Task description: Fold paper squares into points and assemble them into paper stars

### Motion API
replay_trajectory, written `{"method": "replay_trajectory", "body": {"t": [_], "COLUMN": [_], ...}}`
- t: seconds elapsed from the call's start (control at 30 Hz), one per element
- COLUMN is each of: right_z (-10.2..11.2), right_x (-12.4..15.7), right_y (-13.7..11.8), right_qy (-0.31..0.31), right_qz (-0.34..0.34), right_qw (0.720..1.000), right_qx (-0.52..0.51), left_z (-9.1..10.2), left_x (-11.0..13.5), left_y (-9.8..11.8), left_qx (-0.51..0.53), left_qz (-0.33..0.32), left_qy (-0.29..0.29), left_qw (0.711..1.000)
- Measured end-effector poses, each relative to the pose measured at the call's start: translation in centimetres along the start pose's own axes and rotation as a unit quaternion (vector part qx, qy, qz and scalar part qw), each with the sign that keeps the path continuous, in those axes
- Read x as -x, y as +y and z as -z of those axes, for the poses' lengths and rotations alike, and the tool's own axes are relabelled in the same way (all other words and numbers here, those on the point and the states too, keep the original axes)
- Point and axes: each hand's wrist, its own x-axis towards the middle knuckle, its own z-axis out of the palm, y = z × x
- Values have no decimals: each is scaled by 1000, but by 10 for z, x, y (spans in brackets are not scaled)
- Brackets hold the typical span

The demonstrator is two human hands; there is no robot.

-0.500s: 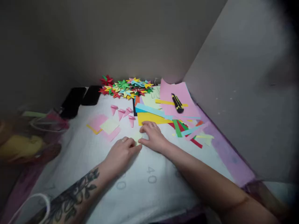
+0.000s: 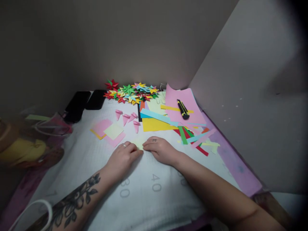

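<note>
Both hands rest on a white cutting mat (image 2: pixel 144 192) and press on a small pale yellow paper square (image 2: pixel 139 143) between them. My left hand (image 2: pixel 124 157), a ring on one finger, has its fingers curled down onto the paper's left side. My right hand (image 2: pixel 160 149) lies on the paper's right side, fingers together and pointing left. Most of the paper is hidden under the fingers. Several folded pink paper pieces (image 2: pixel 127 117) lie just beyond the hands.
A pile of coloured paper stars (image 2: pixel 131 90) sits at the back by the wall. Coloured sheets and strips (image 2: pixel 168 120) lie to the right, with a yellow-black utility knife (image 2: pixel 183 109) on a pink sheet. Pink and yellow squares (image 2: pixel 108 131) lie left, two black phones (image 2: pixel 85 100) behind.
My right hand has turned and flattened, its fingers now pointing left onto the paper. My left hand has stayed on the paper's left side.
</note>
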Motion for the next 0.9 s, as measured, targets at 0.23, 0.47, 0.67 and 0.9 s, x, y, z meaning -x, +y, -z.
{"method": "replay_trajectory", "body": {"t": [0.23, 0.47, 0.67, 0.9], "right_z": [12, 23, 21, 18], "right_x": [-3, -3, -2, 1], "right_y": [-3, -8, -7, -6], "right_qy": [-91, -167, -166, -158], "right_qz": [13, 34, 44, 27], "right_qw": [992, 977, 977, 982], "right_qx": [82, 130, 125, 103], "left_z": [1, 5, 4, 1], "left_x": [-4, -9, -16, -23], "left_y": [-11, -12, -4, 0], "left_qx": [126, 146, 109, 66], "left_qz": [66, 112, 162, 199], "left_qy": [27, 26, 27, 25], "left_qw": [989, 983, 980, 977]}}
